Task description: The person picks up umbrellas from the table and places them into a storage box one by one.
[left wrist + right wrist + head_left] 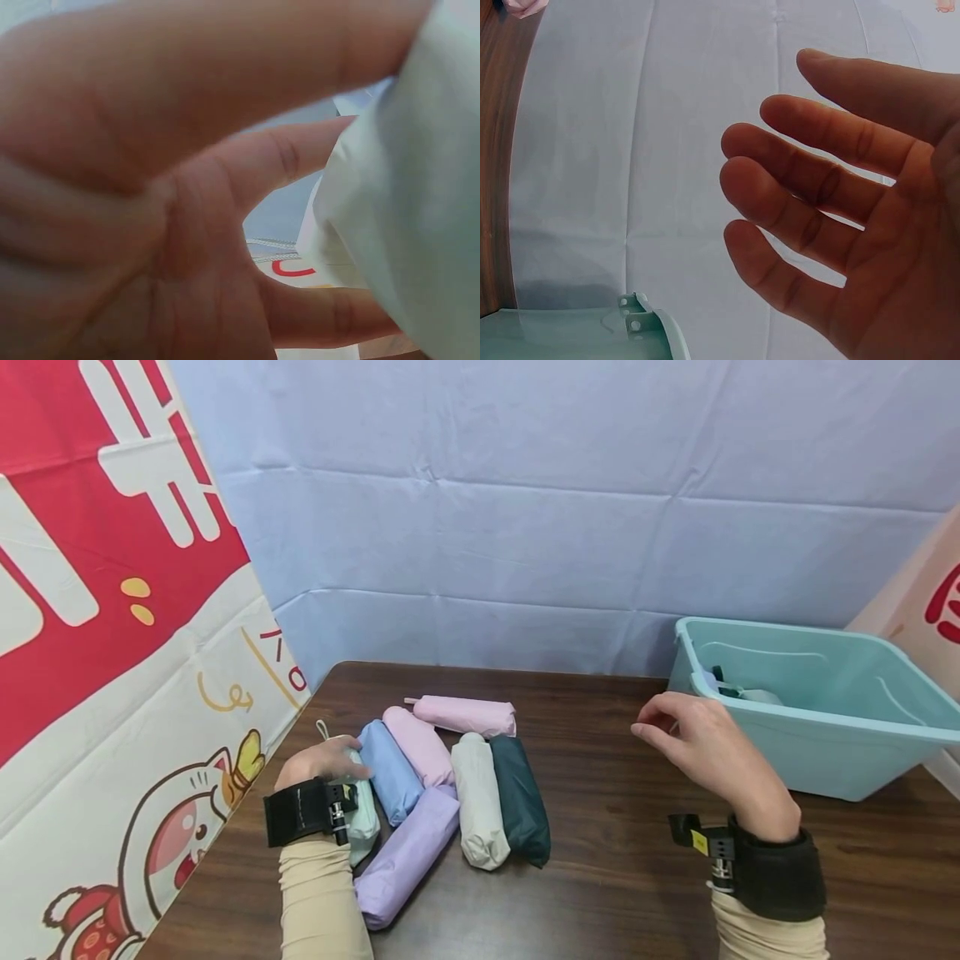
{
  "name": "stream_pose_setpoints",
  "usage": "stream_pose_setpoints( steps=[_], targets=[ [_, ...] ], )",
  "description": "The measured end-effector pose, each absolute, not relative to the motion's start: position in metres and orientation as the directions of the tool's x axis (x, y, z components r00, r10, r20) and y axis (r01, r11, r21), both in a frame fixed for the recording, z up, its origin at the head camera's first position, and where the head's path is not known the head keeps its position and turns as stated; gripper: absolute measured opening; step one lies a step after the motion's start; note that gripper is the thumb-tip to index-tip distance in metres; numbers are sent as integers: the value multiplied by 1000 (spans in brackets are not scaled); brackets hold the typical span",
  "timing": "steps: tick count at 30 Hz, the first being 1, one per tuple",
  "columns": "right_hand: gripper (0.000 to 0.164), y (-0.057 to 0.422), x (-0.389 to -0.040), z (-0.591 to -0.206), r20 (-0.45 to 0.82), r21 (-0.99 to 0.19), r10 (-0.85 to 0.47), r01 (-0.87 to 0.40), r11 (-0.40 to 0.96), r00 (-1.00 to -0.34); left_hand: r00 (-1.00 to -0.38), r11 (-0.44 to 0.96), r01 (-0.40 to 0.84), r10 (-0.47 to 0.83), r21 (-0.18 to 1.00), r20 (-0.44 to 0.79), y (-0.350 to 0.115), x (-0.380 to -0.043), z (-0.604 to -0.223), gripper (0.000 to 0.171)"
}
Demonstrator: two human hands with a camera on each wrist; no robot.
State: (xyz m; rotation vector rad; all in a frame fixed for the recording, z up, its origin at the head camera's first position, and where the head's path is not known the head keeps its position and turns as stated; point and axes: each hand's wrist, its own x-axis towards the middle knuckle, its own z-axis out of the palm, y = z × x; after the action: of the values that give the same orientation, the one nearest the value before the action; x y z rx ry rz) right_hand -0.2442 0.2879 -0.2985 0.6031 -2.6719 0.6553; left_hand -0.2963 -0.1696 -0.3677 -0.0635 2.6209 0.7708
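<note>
Mint-green folded umbrella [364,821], one, lies at the left end of a cluster on the dark wood table [615,881], its far part gripped by the left hand [318,762] with fingers and thumb around the body, seemingly because so slim a piece suits one hand. Companions to its right, blue [392,772], pink [420,748], lavender [408,857], pale grey [480,803] and dark green [520,802] umbrellas, plus a second pink one [471,717] crosswise on the far side, sit close together, probably for easy reach. Right hand [701,739], holding nothing, fingers loosely bent, hangs near the left end of the light-blue bin [817,756], presumably unneeded for this hold.
</note>
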Motion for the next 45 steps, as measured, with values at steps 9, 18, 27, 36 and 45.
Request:
stream_pose_setpoints(
  steps=[9,18,27,36,45],
  targets=[
    [4,287,-245,-299,393,-366,-322,-468,805,-861,-903,843,-156,89,514,-420,-169,-299,-369,64],
    [5,287,-245,-299,392,-367,-323,-468,804,-862,-899,853,-52,187,520,-396,-174,-308,-374,49],
    [5,289,-245,-300,397,-360,-317,-464,809,-861,-940,789,-12,201,615,-276,-178,-302,-367,44],
    [4,288,-245,-299,401,-359,-321,-469,807,-858,-977,758,120,205,641,-60,-175,-298,-351,40],
    [5,285,-245,-298,404,-354,-335,-483,801,-851,-932,758,355,242,547,271,-154,-298,-337,40]
  ],
)
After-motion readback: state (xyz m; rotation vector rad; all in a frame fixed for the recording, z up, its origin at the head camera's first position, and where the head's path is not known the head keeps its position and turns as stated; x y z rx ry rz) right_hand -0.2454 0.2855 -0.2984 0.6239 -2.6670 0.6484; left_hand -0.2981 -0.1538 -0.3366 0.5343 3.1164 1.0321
